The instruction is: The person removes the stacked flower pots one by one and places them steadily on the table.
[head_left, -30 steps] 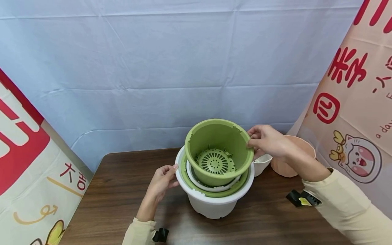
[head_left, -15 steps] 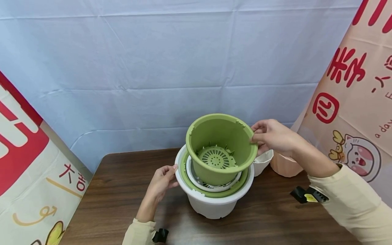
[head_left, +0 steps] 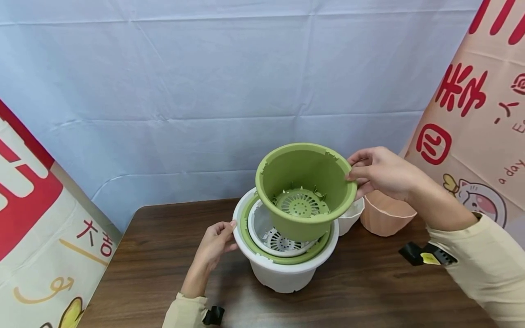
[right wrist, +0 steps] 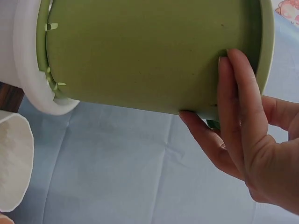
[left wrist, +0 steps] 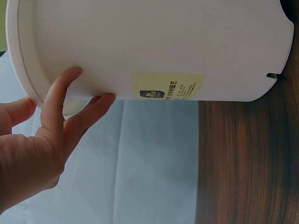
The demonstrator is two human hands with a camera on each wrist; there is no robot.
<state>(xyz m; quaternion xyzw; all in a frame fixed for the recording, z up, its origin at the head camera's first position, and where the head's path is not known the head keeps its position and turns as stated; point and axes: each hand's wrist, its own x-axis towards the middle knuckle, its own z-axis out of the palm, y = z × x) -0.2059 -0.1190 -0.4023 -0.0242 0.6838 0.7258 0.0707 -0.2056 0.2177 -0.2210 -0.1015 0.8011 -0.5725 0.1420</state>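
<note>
My right hand (head_left: 381,173) pinches the right rim of a green flowerpot (head_left: 305,180) with a slotted bottom. That pot is raised and slightly tilted above a nested stack. At the stack's outside is a large white flowerpot (head_left: 283,275), with another green flowerpot (head_left: 244,223) and a smaller white flowerpot (head_left: 259,223) inside it. My left hand (head_left: 214,243) grips the large pot's left rim, thumb on top and fingers against the outer wall. A yellowish label (left wrist: 168,86) shows on that wall in the left wrist view. Fingers (right wrist: 250,107) lie along the green pot's side in the right wrist view.
A small white pot (head_left: 350,216) and a peach faceted pot (head_left: 385,216) stand behind the stack to the right. All rest on a dark wooden table (head_left: 164,255). A pale blue cloth (head_left: 205,91) hangs behind, with printed cloths at both sides.
My right hand has lifted the green pot upward and to the right, uncovering more of the small white pot's slotted bottom. My left hand keeps its hold on the large white pot.
</note>
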